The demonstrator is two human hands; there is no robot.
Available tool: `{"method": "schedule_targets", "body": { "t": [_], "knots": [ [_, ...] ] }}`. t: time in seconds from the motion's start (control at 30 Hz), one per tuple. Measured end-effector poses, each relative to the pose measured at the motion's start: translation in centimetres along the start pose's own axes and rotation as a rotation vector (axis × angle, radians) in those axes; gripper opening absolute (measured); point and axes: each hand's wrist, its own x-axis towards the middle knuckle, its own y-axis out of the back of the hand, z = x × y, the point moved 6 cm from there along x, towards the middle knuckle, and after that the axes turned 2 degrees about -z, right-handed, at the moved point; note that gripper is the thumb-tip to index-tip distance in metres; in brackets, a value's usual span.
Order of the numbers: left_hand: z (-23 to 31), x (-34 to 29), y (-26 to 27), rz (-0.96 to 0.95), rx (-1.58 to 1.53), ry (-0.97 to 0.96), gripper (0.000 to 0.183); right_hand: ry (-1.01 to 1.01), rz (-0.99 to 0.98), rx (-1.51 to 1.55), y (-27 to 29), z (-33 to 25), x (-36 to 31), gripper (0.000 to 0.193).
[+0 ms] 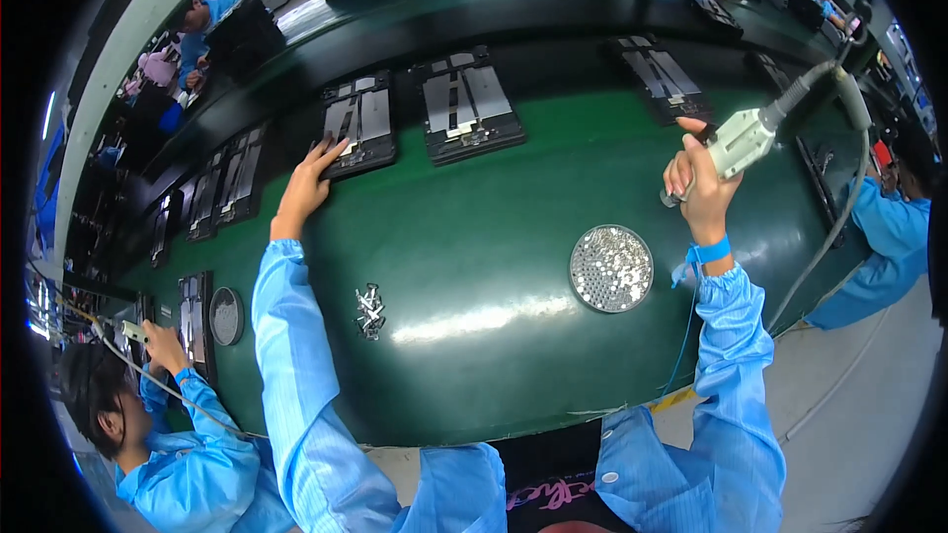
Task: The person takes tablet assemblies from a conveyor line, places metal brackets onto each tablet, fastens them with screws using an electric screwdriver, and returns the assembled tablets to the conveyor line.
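Observation:
My left hand (305, 188) reaches out to a flat black device unit (367, 123) with grey panels. Its fingers are extended and rest on the near left part of that unit. In my right hand (703, 192) is a pale electric screwdriver (743, 142), its cable running up to the right and its tip pointing down to the left above the table. A blue wrist strap (707, 253) circles the right wrist. Below the screwdriver stands a round dish (612, 269) full of small silvery screws. A little pile of metal parts (370, 312) lies right of my left forearm.
A similar unit (469, 109) lies right of the touched one, another (662, 79) farther right. More stand along the left on the green table (474, 237). The screwdriver's grey cable (851, 183) hangs at right. Co-workers in blue sit on both sides (193, 464) and opposite.

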Motion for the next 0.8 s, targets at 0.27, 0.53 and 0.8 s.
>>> {"method": "schedule_targets", "body": {
  "t": [0.27,0.53,0.8],
  "knots": [
    [1.3,3.3,1.3,0.392,0.000,0.225,0.043,-0.006,-0.120,0.083,-1.8,0.5,-0.5,0.021],
    [9.2,14.1,-9.1,-0.383,-0.072,0.675,0.122,-0.072,-0.180,0.158,-3.0,0.3,-1.8,0.020],
    [11.6,12.9,-7.1,0.022,-0.800,0.745,0.081,-0.089,-0.203,0.156,-2.1,0.2,-2.6,0.019]
  ]
}}
